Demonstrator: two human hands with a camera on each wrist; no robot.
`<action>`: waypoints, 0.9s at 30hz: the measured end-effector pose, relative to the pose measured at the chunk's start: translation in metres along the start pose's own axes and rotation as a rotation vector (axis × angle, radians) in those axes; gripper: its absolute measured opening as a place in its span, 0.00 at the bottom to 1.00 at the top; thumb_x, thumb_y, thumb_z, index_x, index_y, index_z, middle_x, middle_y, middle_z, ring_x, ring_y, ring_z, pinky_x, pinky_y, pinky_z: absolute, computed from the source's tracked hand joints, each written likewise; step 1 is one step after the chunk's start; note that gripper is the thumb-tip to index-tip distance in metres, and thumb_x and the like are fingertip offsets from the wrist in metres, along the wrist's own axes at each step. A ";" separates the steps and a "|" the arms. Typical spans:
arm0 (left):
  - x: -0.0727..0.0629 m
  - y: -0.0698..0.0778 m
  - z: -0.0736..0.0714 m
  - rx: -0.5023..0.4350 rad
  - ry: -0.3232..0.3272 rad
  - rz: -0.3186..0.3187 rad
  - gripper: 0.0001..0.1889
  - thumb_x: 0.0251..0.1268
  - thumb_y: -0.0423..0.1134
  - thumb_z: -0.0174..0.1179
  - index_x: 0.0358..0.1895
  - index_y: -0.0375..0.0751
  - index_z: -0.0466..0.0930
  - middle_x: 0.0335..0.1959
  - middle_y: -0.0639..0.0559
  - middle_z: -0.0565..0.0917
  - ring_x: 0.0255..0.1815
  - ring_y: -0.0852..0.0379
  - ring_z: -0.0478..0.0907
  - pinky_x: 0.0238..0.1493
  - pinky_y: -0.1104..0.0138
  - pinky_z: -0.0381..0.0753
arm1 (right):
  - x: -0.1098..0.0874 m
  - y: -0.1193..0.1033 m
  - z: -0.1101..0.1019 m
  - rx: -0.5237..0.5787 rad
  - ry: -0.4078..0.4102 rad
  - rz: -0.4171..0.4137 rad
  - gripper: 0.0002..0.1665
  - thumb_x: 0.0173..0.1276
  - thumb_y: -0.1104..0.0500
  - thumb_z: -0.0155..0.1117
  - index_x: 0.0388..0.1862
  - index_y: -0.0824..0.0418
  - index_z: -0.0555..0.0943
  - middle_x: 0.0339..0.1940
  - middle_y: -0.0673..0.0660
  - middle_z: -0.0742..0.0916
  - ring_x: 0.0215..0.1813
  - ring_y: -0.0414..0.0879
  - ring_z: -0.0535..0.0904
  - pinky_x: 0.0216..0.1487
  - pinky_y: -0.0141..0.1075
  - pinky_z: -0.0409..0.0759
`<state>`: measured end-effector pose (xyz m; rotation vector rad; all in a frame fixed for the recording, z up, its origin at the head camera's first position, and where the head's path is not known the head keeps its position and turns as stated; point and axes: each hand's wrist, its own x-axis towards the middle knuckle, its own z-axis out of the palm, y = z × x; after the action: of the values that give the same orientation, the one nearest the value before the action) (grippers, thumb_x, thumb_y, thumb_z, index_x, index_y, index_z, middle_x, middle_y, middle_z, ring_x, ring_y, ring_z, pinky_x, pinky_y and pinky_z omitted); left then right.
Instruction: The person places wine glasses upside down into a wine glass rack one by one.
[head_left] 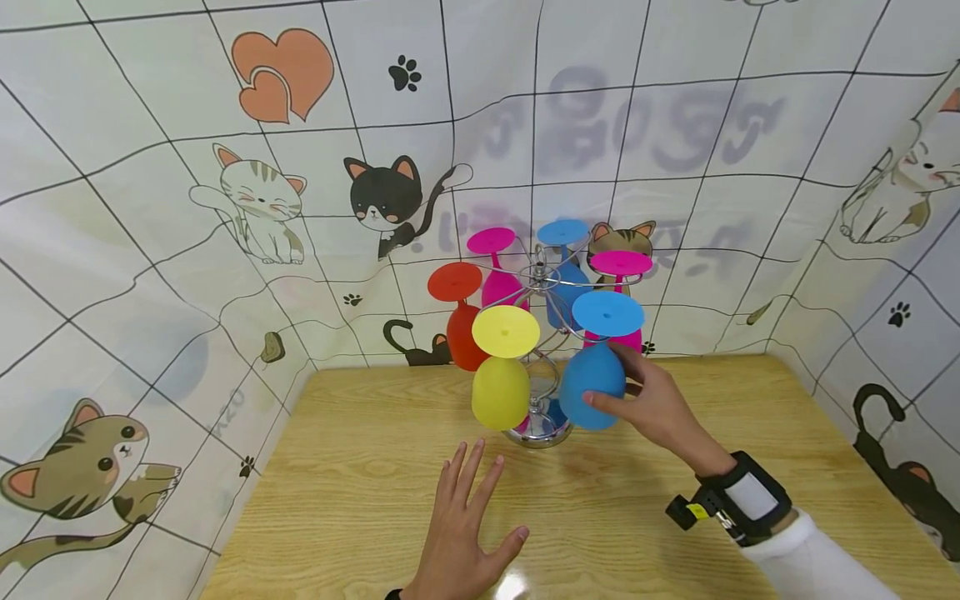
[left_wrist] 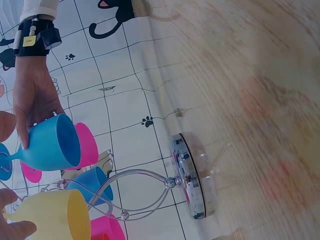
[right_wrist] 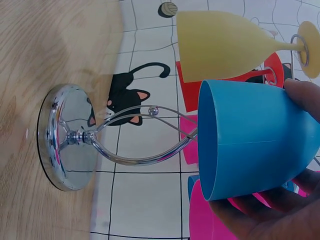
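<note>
A chrome goblet rack carries several plastic goblets hanging upside down by their feet. My right hand holds the bowl of the front-right blue goblet, thumb on the near side and fingers round the right. The right wrist view shows the open mouth of this blue goblet facing the tabletop. My left hand is spread with straight fingers, in front of the rack and below the yellow goblet, holding nothing.
The rack's round chrome base stands on a wooden table. A red goblet hangs at the left; pink and blue ones hang behind. A white cloth with black lines and cartoon cats covers the back and sides.
</note>
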<state>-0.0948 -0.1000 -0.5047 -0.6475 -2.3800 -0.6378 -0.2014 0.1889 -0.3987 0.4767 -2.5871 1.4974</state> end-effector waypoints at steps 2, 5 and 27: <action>0.000 0.000 0.000 0.002 -0.002 0.000 0.41 0.63 0.64 0.58 0.76 0.54 0.59 0.79 0.48 0.56 0.77 0.38 0.55 0.70 0.44 0.55 | 0.001 0.002 0.001 -0.006 0.007 0.007 0.51 0.64 0.53 0.70 0.77 0.67 0.54 0.73 0.73 0.67 0.69 0.74 0.67 0.60 0.64 0.73; 0.000 0.000 0.000 0.003 -0.005 -0.004 0.41 0.63 0.63 0.59 0.76 0.54 0.59 0.79 0.48 0.56 0.77 0.39 0.55 0.70 0.44 0.55 | 0.002 0.004 0.001 -0.010 0.011 0.015 0.52 0.64 0.52 0.71 0.77 0.68 0.54 0.73 0.73 0.67 0.69 0.74 0.67 0.61 0.64 0.73; 0.002 0.001 0.001 0.002 -0.003 0.002 0.42 0.63 0.64 0.59 0.77 0.51 0.57 0.79 0.47 0.56 0.77 0.39 0.56 0.73 0.48 0.52 | -0.007 0.003 0.009 -0.023 0.038 -0.014 0.46 0.65 0.48 0.69 0.76 0.59 0.59 0.71 0.66 0.72 0.69 0.67 0.70 0.62 0.62 0.74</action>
<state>-0.0964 -0.0982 -0.5042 -0.6502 -2.3824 -0.6342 -0.1957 0.1841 -0.4076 0.4582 -2.5634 1.4568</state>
